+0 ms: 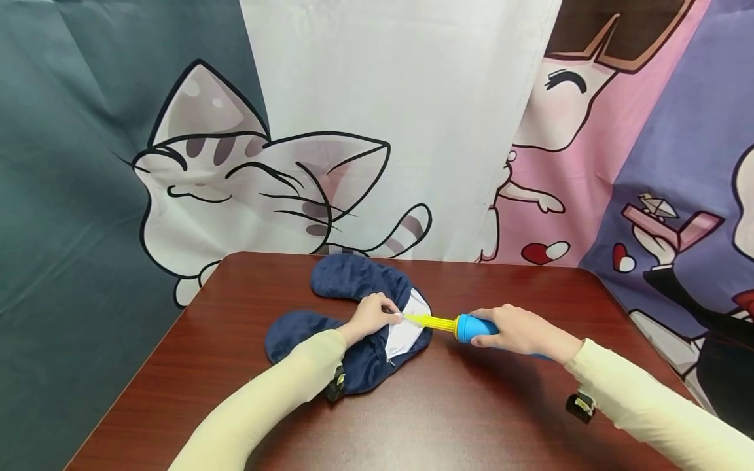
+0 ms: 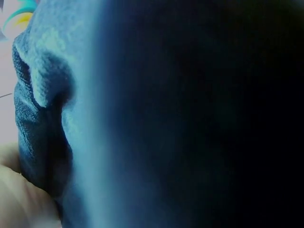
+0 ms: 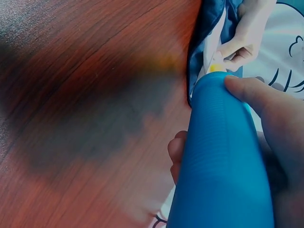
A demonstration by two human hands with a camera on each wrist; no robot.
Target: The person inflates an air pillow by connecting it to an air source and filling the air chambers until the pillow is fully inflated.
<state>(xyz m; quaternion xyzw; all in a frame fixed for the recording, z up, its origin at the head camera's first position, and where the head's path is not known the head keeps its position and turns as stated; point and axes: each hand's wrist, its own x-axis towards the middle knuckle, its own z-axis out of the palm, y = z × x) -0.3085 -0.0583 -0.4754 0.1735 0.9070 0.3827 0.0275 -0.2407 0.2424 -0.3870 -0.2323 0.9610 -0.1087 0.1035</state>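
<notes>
A navy plush U-shaped neck pillow (image 1: 359,277) lies on the table, its cover parted at the bend to show a white inner lining (image 1: 403,339). Over that opening, my left hand (image 1: 371,314) pinches the small whitish valve between thumb and fingers, where the pump's tip meets it. My right hand (image 1: 518,329) grips the blue barrel of a hand pump (image 3: 218,156), thumb along its top. The pump's tapered yellow nozzle (image 1: 434,322) points left at the valve. Blurred navy fabric (image 2: 52,80) fills most of the left wrist view.
The brown wood-grain table (image 1: 471,418) extends around the pillow on all sides. Behind it hangs a cloth backdrop (image 1: 400,65) with a cartoon cat and figures. A small black wrist device (image 1: 581,406) hangs under the right sleeve.
</notes>
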